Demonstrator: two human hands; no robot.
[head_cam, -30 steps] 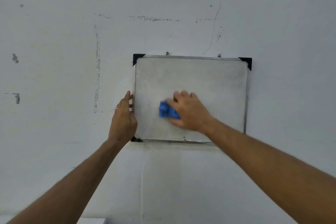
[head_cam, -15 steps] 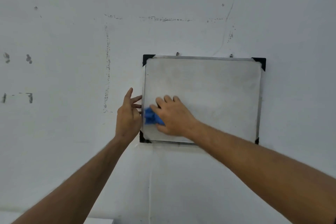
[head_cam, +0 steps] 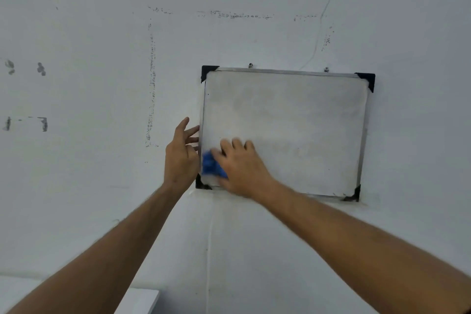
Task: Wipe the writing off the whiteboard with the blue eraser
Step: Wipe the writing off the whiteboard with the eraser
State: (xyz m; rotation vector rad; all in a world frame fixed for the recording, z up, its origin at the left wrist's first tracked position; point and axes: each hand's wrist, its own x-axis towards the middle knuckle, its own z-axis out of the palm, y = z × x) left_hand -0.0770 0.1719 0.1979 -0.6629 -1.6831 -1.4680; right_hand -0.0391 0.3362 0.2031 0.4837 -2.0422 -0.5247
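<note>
A small whiteboard (head_cam: 293, 120) with a metal frame and black corner caps hangs on the wall. Its surface is smudged grey and shows no legible writing. My right hand (head_cam: 242, 168) holds the blue eraser (head_cam: 211, 167) against the board's lower left corner; only the eraser's left part shows past my fingers. My left hand (head_cam: 181, 155) rests with straight fingers against the board's left frame edge, just left of the eraser.
The white wall (head_cam: 102, 84) carries dark scuff marks and a dotted rectangular outline of old residue around the board. A white surface edge (head_cam: 142, 298) shows at the bottom left, below my left forearm.
My right hand slid the eraser from the board's lower middle leftward and down to the lower left corner. My left hand stayed at the left frame edge. The view shifted, so the board sits further right.
</note>
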